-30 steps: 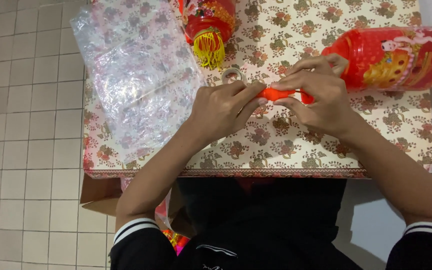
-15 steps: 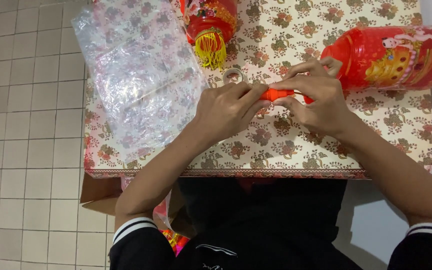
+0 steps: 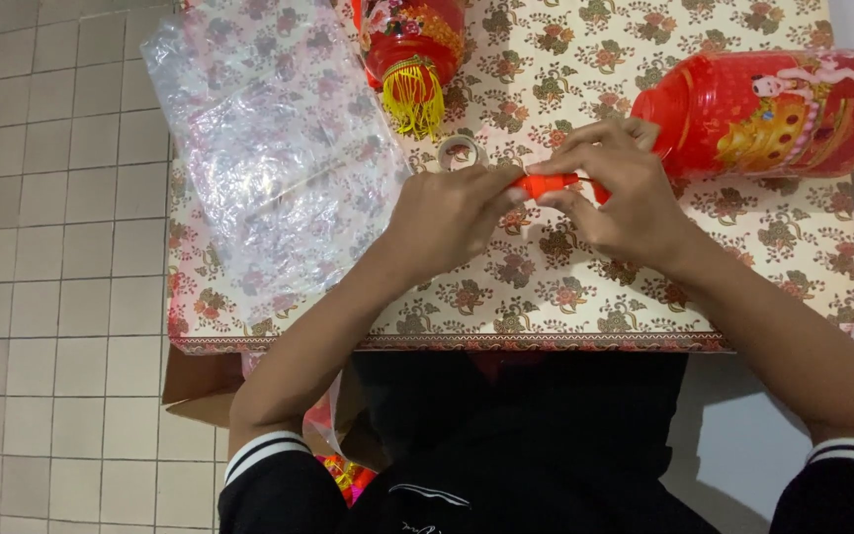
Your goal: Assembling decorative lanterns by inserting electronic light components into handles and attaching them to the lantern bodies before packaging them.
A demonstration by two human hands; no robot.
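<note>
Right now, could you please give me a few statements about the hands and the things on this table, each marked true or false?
1. Both hands, left hand and right hand, grip the small orange piece. True.
2. The roll of tape sits on the floor. False: it lies on the floral tablecloth.
3. The clear plastic bags lie left of the hands. True.
4. The big red lantern is blue. False: red and gold.

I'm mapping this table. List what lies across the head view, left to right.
Tiled floor → clear plastic bag → lantern with yellow tassel → tape roll → left hand → small orange piece held by both hands → right hand → big red lantern.
</note>
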